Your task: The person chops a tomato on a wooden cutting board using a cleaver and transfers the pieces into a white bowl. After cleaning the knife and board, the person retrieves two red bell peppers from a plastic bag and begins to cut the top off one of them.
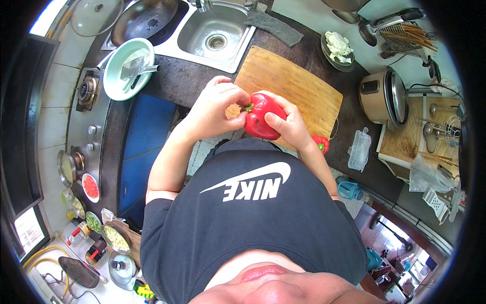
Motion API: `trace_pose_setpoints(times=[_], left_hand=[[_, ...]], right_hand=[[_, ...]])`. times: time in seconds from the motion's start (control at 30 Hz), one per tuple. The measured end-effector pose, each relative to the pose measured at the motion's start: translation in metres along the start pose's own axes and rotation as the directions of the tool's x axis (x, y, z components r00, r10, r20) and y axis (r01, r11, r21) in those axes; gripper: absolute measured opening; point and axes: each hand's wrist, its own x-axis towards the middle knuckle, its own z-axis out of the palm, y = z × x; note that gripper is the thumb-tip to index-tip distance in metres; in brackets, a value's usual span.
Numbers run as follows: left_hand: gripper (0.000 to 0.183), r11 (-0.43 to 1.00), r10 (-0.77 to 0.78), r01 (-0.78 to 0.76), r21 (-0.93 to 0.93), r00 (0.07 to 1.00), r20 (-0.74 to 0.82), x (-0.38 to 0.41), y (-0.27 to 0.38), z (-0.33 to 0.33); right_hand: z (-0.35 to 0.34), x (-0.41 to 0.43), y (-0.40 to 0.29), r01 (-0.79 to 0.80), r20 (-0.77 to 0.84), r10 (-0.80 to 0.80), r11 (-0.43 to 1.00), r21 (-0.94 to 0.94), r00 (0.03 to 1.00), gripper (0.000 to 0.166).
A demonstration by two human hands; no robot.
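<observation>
A whole red bell pepper [262, 127] is held over the near edge of a wooden cutting board [292, 83]. My right hand [290, 121] wraps around its body, thumb on top. The thumb and fingers of my left hand [224, 108] pinch at its green stem [248, 108]. A small dark spot marks the pepper's skin. Another red bell pepper [322, 144] shows behind my right wrist, near the board's corner, partly hidden by the forearm.
Beyond the board is a steel sink [212, 34] with a grey cloth [275, 28]. A pale green basin [112, 78] holding a cleaver [133, 68] stands at left, near the gas stove [85, 125]. At right are a plate with cauliflower [338, 45] and a rice cooker [379, 97].
</observation>
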Motion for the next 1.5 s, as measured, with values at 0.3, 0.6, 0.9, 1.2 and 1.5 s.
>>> trace_pose_setpoints(times=[0.3,0.6,0.9,1.2,1.5], left_hand=[[0.016,0.948,-0.164,0.165,-0.272,0.986,0.024,0.017,-0.023,0.021],[0.027,0.292,-0.768,0.303,-0.907,0.640,-0.033,-0.050,-0.115,0.031],[0.012,0.546,-0.586,0.838,-0.016,0.368,-0.722,-0.161,-0.263,-0.077],[0.023,0.251,-0.821,0.712,0.656,0.515,-0.245,-0.179,-0.374,-0.130],[0.027,0.306,-0.862,0.712,0.632,0.489,-0.134,-0.152,-0.351,-0.147]], right_hand=[[-0.019,0.015,-0.002,-0.061,-0.058,0.066,0.994,0.088,0.996,0.049],[-0.014,0.032,0.042,0.024,-0.327,0.063,0.967,0.254,0.943,0.053],[-0.014,0.030,0.083,-0.061,-0.597,0.177,0.976,0.209,0.783,0.051],[0.024,0.023,0.069,-0.083,-0.703,0.139,0.990,0.114,0.697,0.049],[0.042,0.023,0.066,-0.094,-0.732,0.216,0.974,0.204,0.646,0.044]])
